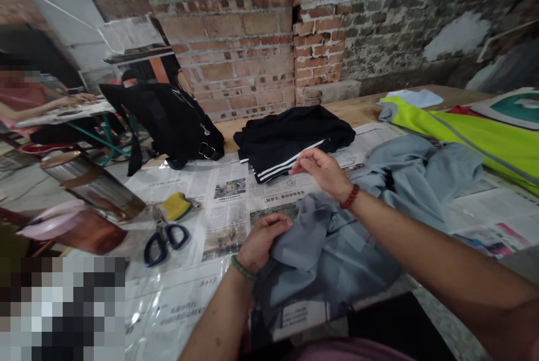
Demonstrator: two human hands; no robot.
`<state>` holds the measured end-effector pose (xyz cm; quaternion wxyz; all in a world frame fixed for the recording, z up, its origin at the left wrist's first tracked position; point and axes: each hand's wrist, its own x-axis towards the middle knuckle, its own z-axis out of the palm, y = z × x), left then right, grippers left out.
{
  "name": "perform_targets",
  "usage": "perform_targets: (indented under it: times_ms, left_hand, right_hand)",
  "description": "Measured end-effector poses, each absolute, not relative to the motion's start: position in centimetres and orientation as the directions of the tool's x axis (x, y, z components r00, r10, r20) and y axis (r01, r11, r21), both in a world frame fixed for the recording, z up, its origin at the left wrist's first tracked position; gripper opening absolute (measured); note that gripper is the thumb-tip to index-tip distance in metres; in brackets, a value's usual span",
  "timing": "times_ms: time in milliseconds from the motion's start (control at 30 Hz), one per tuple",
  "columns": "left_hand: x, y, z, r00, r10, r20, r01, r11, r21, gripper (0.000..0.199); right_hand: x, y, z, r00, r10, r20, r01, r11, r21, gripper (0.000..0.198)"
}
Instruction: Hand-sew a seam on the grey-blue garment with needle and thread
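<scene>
A crumpled grey piece of clothing (345, 260) lies over the near edge of the newspaper-covered table and spreads to the right. My left hand (263, 237), with a green beaded bracelet at the wrist, pinches this cloth at its left edge between thumb and fingers. Above the cloth is my right hand (322, 173), raised, a red beaded bracelet on its wrist. Its thumb and fingertips are pressed together; anything between them is too small to make out. Behind it sits a folded black garment (290, 131) with white stripes.
Dark-handled scissors (166, 240) and a yellow sponge-like block (177, 205) lie left, near a metal flask (95, 187) and a pink-lidded container (80, 229). A black bag (168, 119) stands behind. At right are a yellow vest (458, 136) and an iron (514, 108). Another person (25, 103) sits far left.
</scene>
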<state>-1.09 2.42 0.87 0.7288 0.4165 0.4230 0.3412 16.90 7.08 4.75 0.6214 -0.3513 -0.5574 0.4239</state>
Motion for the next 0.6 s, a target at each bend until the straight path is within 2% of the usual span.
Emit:
perform_targets:
  times_ms: [67, 133, 233, 467, 600]
  left_hand:
    - [-1.2, 2.4, 1.0, 0.397, 0.858, -0.327, -0.14, 0.409, 0.902, 0.017]
    - [-1.2, 2.4, 1.1, 0.379, 0.874, -0.303, -0.125, 0.373, 0.919, 0.016]
    - [-1.3, 2.4, 1.2, 0.355, 0.899, -0.257, -0.079, 0.302, 0.95, 0.015]
    - [-1.0, 2.3, 1.4, 0.413, 0.858, -0.304, 0.13, 0.275, 0.953, 0.021]
    - [-0.9, 2.3, 1.2, 0.385, 0.875, -0.293, 0.151, 0.254, 0.956, 0.018]
  right_hand:
    - [16.4, 5.6, 3.9, -0.027, 0.947, 0.319, -0.103, 0.315, -0.944, 0.013]
    - [15.9, 3.9, 2.6, -0.073, 0.962, 0.263, 0.034, 0.266, -0.963, 0.012]
    - [15.4, 2.2, 0.1, -0.038, 0.956, 0.29, 0.205, 0.292, -0.934, 0.013]
    - [16.3, 1.8, -1.9, 0.143, 0.962, 0.231, 0.067, 0.223, -0.972, 0.014]
    - [16.9, 1.6, -1.7, 0.174, 0.95, 0.258, 0.119, 0.24, -0.964, 0.015]
